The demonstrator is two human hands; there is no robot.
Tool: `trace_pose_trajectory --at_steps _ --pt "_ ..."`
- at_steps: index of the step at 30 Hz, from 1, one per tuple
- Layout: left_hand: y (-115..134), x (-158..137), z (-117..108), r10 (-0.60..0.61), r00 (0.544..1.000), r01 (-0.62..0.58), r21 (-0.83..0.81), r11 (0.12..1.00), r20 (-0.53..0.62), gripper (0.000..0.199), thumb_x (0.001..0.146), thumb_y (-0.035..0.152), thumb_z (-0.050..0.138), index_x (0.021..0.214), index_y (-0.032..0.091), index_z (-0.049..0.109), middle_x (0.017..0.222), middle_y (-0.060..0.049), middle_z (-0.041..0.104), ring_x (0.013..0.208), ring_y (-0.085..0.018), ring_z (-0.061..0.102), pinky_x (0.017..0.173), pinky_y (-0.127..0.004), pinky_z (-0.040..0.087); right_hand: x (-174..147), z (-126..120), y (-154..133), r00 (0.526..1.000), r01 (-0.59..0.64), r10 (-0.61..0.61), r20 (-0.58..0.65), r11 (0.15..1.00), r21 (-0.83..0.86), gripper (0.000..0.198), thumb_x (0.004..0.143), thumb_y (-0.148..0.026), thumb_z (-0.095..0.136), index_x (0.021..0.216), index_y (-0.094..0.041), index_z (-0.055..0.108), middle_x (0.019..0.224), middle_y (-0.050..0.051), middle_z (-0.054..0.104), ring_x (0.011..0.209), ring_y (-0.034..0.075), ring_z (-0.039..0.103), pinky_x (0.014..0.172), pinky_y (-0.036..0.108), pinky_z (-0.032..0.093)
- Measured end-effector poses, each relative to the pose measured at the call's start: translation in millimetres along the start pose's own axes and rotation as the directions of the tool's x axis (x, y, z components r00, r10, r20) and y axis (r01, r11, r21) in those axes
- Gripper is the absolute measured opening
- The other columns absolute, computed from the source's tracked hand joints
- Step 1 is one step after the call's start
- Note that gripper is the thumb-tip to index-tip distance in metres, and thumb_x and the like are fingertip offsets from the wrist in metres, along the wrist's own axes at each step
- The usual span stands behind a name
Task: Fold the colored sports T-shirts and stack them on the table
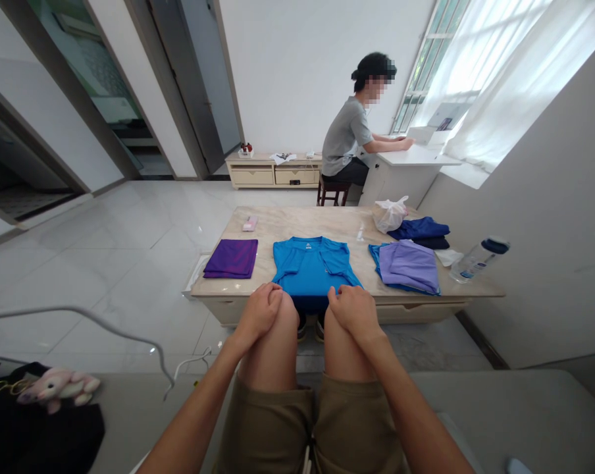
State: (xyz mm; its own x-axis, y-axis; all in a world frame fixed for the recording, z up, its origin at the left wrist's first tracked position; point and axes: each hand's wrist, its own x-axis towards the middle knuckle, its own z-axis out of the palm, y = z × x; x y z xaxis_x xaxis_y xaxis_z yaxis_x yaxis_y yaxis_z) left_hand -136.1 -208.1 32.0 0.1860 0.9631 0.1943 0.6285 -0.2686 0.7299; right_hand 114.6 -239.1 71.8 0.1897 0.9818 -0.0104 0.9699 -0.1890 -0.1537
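On the left knee (289, 311): left hand (265, 308), palm down, fingers loosely bent; the grip is clamped on no item.
On the right knee (331, 317): right hand (353, 306), palm down, fingers slightly bent; this grip likewise holds no item.
Blue shirt (307, 278): on the desk (272, 222), just beyond the hands; collar at the far end, both sleeves laid inward across the front, lower part hanging over the near edge. Whether either hand touches it cannot be told.
Shirt handling: the cloth looks thin and will probably slide easily. Take both sides at matching points, lift evenly, and smooth creases outward with flat palms. Keep the sleeves symmetrical.
Shirt markings: a small pale mark at the collar, a fainter one on the chest; neither legible.
Purple cloth (231, 259): folded flat at the desk's left end.
Pink packet (250, 224): beyond the purple cloth; print too small to read.
Lavender garment (410, 265): folded, right of the shirt, on top of a blue cloth (374, 253).
Plastic bag (390, 214): beyond the lavender garment, beside dark blue clothes (420, 227).
Water bottle (478, 260): right end, dark lid; label lettering unreadable.
Background: seated person (349, 128), forearms on a white desk (409, 157).
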Motion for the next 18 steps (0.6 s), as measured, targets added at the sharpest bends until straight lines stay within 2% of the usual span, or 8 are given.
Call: trace_pose_trajectory --at_steps 9,12,14,16,17,18 --pt "2 0 -1 -0.006 1.0 0.006 0.014 1.0 0.0 0.031 0.101 0.039 0.048 0.107 0.023 0.075 0.113 -0.01 0.081 0.108 -0.03 0.074 0.104 -0.042 0.055 -5 -2 9 1.0 -0.014 0.014 -0.001 1.0 0.017 0.052 0.112 -0.041 0.043 0.107 -0.01 0.085 0.111 0.024 0.081 0.111 0.034 0.077 0.1 0.037 0.051" --pt "2 1 -3 0.002 1.0 -0.003 0.043 0.999 0.012 0.029 0.1 0.036 0.05 0.106 0.023 0.075 0.112 -0.01 0.081 0.107 -0.03 0.075 0.103 -0.042 0.055 1 -5 13 0.999 0.015 -0.015 0.043 1.0 -0.007 0.052 0.11 -0.043 0.046 0.109 -0.01 0.085 0.113 0.025 0.08 0.112 0.034 0.076 0.099 0.037 0.052" --pt "3 3 -5 0.007 0.999 -0.01 0.07 0.998 0.04 0.026 0.099 0.034 0.052 0.103 0.024 0.075 0.109 -0.01 0.081 0.105 -0.03 0.075 0.102 -0.041 0.055 18 -12 19 0.991 0.083 -0.077 0.11 0.995 -0.048 0.049 0.108 -0.045 0.052 0.111 -0.009 0.085 0.118 0.026 0.08 0.114 0.036 0.076 0.098 0.038 0.053" --pt "4 6 -8 0.011 0.997 -0.017 0.092 0.996 0.073 0.024 0.097 0.033 0.053 0.1 0.024 0.075 0.106 -0.009 0.081 0.102 -0.03 0.075 0.099 -0.04 0.055 49 -22 25 0.958 0.156 -0.134 0.252 0.985 -0.07 0.044 0.105 -0.044 0.06 0.111 -0.008 0.085 0.117 0.027 0.08 0.115 0.037 0.076 0.098 0.038 0.054" --pt "3 8 -9 0.012 0.996 -0.021 0.099 0.995 0.084 0.023 0.097 0.032 0.053 0.098 0.024 0.075 0.105 -0.009 0.081 0.101 -0.029 0.074 0.097 -0.04 0.055 69 -27 27 0.922 0.17 -0.141 0.36 0.984 -0.05 0.042 0.104 -0.044 0.063 0.111 -0.008 0.084 0.113 0.025 0.081 0.112 0.035 0.077 0.097 0.037 0.054" --pt "3 9 -10 0.013 0.996 -0.022 0.103 0.994 0.091 0.022 0.096 0.031 0.053 0.096 0.024 0.074 0.103 -0.008 0.081 0.099 -0.029 0.074 0.095 -0.04 0.055 90 -30 28 0.865 0.152 -0.133 0.484 0.988 -0.001 0.042 0.105 -0.044 0.063 0.113 -0.008 0.083 0.108 0.023 0.082 0.106 0.032 0.079 0.096 0.036 0.055"
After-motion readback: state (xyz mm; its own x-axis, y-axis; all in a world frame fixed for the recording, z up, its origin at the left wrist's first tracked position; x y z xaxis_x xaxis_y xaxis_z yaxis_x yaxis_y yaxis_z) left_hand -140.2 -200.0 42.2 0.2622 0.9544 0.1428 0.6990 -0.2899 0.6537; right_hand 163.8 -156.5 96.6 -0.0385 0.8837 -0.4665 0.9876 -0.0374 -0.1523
